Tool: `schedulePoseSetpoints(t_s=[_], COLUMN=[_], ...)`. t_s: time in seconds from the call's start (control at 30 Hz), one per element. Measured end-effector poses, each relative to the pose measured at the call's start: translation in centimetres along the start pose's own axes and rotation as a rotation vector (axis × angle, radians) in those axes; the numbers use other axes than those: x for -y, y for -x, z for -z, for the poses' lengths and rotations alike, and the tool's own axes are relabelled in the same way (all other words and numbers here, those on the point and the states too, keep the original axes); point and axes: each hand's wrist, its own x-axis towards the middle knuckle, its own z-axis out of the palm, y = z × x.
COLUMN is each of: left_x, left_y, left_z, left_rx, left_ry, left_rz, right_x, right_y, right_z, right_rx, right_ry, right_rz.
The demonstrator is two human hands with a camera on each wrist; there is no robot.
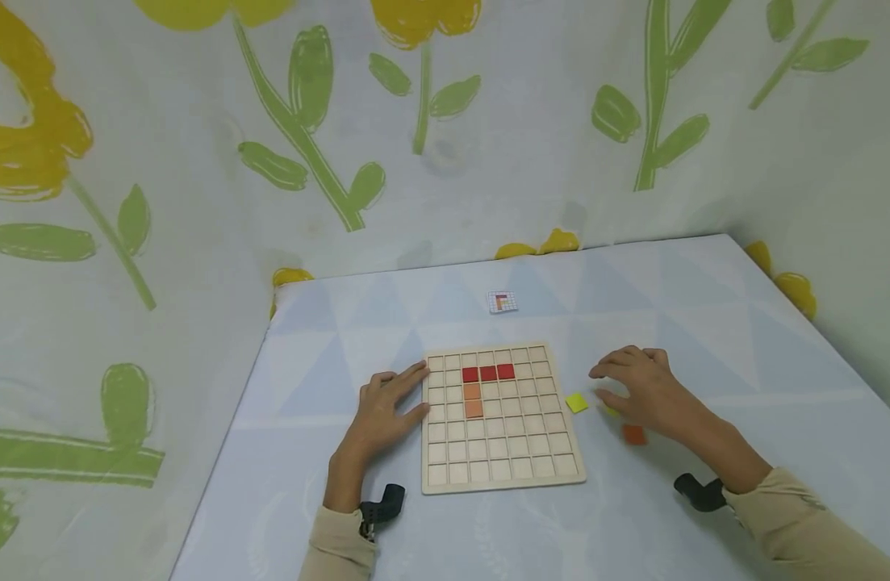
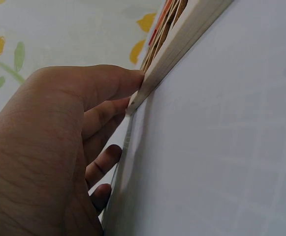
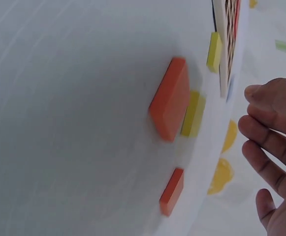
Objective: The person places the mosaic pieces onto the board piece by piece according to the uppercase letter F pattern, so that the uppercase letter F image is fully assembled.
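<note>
A square wooden grid board [image 1: 517, 448] lies flat on the table. Three red tiles [image 1: 488, 373] sit side by side in its cells, with two orange tiles [image 1: 473, 400] in a column under the leftmost. My left hand [image 1: 383, 415] touches the board's left edge with thumb and fingertips; in the left wrist view the thumb rests against the wooden edge [image 2: 172, 54]. To the board's right, my right hand [image 1: 644, 391] hovers above loose tiles, fingers bent loosely, holding nothing. Beneath and around it are yellow tiles [image 1: 577, 403] and orange tiles [image 3: 171, 101], some hidden by the hand in the head view.
Beyond the board lies a small card [image 1: 502, 302] printed with a coloured grid pattern. The table [image 1: 328, 371] has a pale triangle-patterned cover. Flower-printed cloth walls [image 1: 445, 194] rise behind and beside it. Each wrist carries a black camera mount [image 1: 699, 492].
</note>
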Motion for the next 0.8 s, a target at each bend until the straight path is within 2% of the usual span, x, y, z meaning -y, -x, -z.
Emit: schedulePoseSetpoints(t_s=[0.2, 0.4, 0.67, 0.8], left_x=[0.0, 0.1, 0.0, -0.1], left_y=[0.0, -0.1, -0.1, -0.1], left_z=[0.0, -0.3, -0.1, -0.1], left_rx=[-0.011, -0.024, -0.024, -0.011], left_ry=[0.011, 0.004, 0.009, 0.011], left_rz=[-0.001, -0.006, -0.006, 0.009], right_x=[-0.9, -1.9, -3.1, -3.5], right_y=[0.6, 1.5, 2.7, 3.0], right_z=[0.5, 0.7, 0.8, 0.7], right_rx=[0.028, 0.018, -0.037, -0.037], right_ry=[0.044, 0.051, 0.046, 0.054], right_rz=[-0.068, -0.100, -0.089, -0.097])
